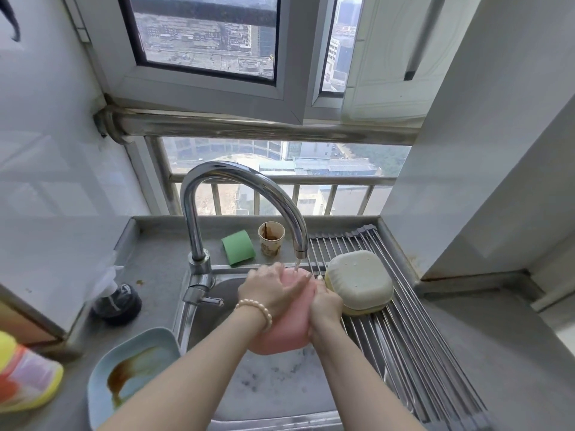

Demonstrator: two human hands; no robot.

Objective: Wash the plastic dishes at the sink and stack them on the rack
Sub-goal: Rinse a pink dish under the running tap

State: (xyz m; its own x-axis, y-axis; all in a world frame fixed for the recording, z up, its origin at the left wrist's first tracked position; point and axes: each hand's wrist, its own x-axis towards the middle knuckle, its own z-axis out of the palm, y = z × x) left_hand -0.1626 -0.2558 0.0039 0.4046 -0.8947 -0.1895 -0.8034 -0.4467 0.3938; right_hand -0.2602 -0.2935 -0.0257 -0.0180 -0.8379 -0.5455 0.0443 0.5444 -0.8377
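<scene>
Grey counter and a steel sink point(214, 293) sit below a high window, water running from the tap point(217, 194). Over the basin the pink dish point(287, 332) is held bottom-up under the stream: the left hand point(269, 289) lies flat on its back, fingers straight, while the right hand point(325, 304) grips its right edge. The rack point(413, 343) lies immediately to the right, nearer the right hand, with the stacked dishes point(357, 283) just beside that hand. A stained blue dish point(130, 371) waits on the left.
</scene>
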